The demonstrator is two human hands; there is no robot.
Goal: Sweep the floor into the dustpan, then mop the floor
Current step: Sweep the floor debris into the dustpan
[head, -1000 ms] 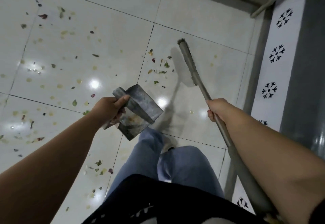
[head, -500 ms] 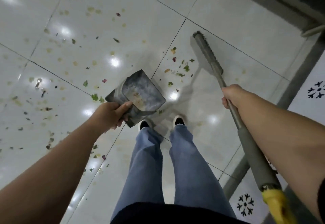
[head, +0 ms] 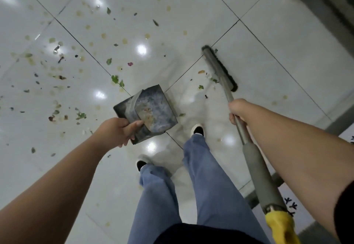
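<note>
Grey dustpan [head: 148, 112] pinched in your left hand [head: 115, 131]; right hand [head: 239, 112] wrapped round broom [head: 220, 69] handle, bristles on tile floor [head: 268, 33], leaf scraps [head: 115, 79] scattered.

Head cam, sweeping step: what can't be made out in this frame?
- Broom bristles: only a dark fringe shows; floor contact hidden behind the head.
- Dustpan: near end covered by the left hand; contents a blurred smear.
- Right hand: fingers wrapped behind the broom handle.
- Debris: too small and blurred to identify.
- Furniture: cut off by the top right edge.
</note>
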